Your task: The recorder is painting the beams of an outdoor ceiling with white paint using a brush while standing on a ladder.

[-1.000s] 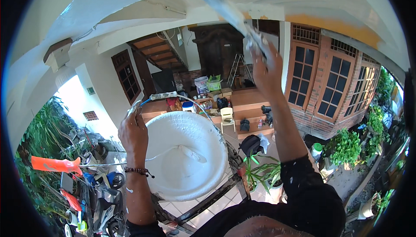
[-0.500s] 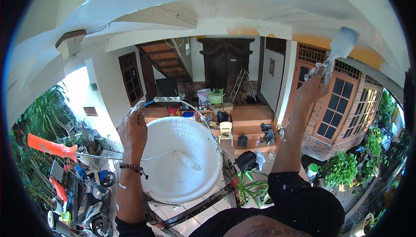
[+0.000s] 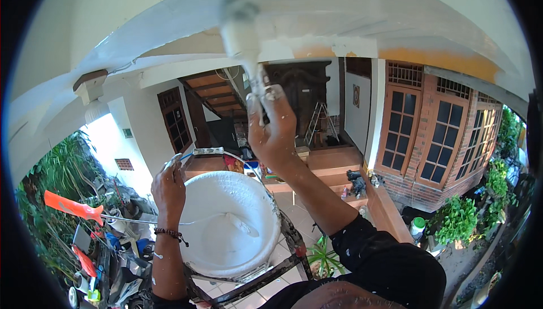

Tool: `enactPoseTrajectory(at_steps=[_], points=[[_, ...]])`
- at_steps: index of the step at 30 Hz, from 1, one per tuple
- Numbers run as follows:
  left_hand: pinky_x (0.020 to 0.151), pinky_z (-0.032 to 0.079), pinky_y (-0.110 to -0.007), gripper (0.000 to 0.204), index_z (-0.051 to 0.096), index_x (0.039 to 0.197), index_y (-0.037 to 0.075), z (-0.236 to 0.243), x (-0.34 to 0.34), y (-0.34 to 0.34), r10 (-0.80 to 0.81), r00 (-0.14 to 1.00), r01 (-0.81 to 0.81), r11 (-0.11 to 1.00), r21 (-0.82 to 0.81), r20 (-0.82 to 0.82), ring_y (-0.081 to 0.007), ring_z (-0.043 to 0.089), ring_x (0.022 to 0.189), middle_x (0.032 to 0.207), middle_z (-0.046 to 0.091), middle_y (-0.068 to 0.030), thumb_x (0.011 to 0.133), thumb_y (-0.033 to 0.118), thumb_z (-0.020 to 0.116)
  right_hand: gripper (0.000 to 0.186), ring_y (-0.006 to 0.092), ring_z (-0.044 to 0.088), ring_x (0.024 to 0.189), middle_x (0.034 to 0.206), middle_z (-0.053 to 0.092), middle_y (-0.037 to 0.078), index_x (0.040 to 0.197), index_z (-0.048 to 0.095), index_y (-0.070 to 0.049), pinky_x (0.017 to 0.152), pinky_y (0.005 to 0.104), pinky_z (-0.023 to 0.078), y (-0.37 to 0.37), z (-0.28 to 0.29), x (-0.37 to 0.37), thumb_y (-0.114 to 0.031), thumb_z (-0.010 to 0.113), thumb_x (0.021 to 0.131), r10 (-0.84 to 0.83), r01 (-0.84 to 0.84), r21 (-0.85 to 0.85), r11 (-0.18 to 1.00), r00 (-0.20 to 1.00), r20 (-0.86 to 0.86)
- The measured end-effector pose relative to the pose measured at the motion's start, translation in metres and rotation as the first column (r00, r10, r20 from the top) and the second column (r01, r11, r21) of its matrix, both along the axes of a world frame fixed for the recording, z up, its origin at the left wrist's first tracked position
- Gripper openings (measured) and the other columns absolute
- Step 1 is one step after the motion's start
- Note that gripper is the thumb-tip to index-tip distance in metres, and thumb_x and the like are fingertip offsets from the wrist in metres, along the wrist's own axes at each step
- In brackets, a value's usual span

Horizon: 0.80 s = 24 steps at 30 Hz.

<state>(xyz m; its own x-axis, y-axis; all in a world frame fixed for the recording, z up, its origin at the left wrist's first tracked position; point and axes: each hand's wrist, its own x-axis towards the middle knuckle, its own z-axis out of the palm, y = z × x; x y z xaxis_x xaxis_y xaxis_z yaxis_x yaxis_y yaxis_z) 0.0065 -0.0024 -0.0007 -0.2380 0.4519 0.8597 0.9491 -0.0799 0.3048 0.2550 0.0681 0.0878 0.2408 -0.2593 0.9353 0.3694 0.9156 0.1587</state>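
Any lettering on the flat paintbrush with a pale, paint-smeared handle is too blurred to read. The brush is in the upper centre of the frame, bristles up, before a pale painted arch; whether they touch cannot be told. Half a second ago it was at the upper right; the right hand has swung inward with it, its grip closed around the handle. The left hand, left of centre, has its grip closed at the blue part of a thin curved bucket handle with a white sleeve. The round white paint-coated bucket sits slightly lower in the frame than before. A metal-rod tool with an orange plastic handle passes behind the left wrist, its white end inside the bucket.
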Motion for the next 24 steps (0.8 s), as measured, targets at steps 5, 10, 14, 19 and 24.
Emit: enactPoseTrajectory(at_steps=[5, 10, 14, 19, 24], points=[[0.072, 0.051, -0.045, 0.017, 0.071, 0.101, 0.002, -0.001, -0.001, -0.005, 0.037, 0.999, -0.037, 0.999, -0.021, 0.004, -0.0339, 0.066, 0.077, 0.086, 0.069, -0.0165, 0.095, 0.012, 0.058, 0.023, 0.0379, 0.066, 0.086, 0.099, 0.064, 0.021, 0.108, 0.064, 0.004, 0.075, 0.0402, 0.054, -0.031, 0.014, 0.05, -0.007, 0.061, 0.088, 0.133, -0.089, -0.215, 0.973, 0.971, 0.2], [0.076, 0.051, -0.045, 0.02, 0.071, 0.107, 0.004, 0.0, -0.001, -0.003, 0.049, 0.999, -0.05, 0.997, -0.063, -0.014, -0.0349, 0.066, 0.083, 0.091, 0.07, -0.017, 0.095, 0.012, 0.057, 0.031, 0.0101, 0.067, 0.081, 0.105, 0.072, 0.012, 0.123, 0.066, -0.002, 0.066, 0.0211, 0.054, -0.069, 0.027, 0.165, -0.016, 0.061, 0.096, 0.025, -0.052, -0.282, 0.958, 0.995, -0.096], [0.078, 0.051, -0.044, 0.024, 0.07, 0.115, 0.006, 0.0, -0.003, -0.003, 0.054, 0.999, -0.054, 0.993, -0.106, -0.004, -0.0349, 0.067, 0.088, 0.097, 0.071, -0.0178, 0.097, 0.012, 0.056, 0.03, 0.0024, 0.055, 0.057, 0.087, 0.07, 0.006, 0.123, 0.066, -0.001, 0.046, 0.018, 0.042, -0.083, 0.01, 0.238, -0.015, 0.061, 0.097, -0.146, 0.055, -0.291, 0.955, 0.943, -0.299], [0.077, 0.051, -0.043, 0.024, 0.07, 0.116, 0.005, 0.003, -0.003, -0.003, 0.041, 0.999, -0.04, 0.994, -0.1, 0.008, -0.0339, 0.067, 0.088, 0.098, 0.071, -0.0183, 0.097, 0.013, 0.056, 0.033, -0.0002, 0.046, 0.049, 0.077, 0.066, 0.004, 0.122, 0.064, 0.003, 0.038, 0.0184, 0.031, -0.06, 0.005, 0.256, -0.018, 0.063, 0.097, 0.05, -0.039, 0.031, 0.999, 0.705, -0.707], [0.078, 0.051, -0.043, 0.025, 0.07, 0.115, 0.004, 0.005, 0.006, -0.002, 0.016, 1.0, -0.016, 0.998, -0.062, -0.004, -0.0354, 0.067, 0.088, 0.1, 0.071, -0.0196, 0.097, 0.014, 0.055, 0.029, 0.0016, 0.049, 0.052, 0.075, 0.062, 0.002, 0.115, 0.066, 0.002, 0.038, 0.0186, 0.036, -0.018, 0.021, 0.219, -0.021, 0.062, 0.098, -0.174, 0.105, -0.143, 0.984, 0.728, -0.663]])
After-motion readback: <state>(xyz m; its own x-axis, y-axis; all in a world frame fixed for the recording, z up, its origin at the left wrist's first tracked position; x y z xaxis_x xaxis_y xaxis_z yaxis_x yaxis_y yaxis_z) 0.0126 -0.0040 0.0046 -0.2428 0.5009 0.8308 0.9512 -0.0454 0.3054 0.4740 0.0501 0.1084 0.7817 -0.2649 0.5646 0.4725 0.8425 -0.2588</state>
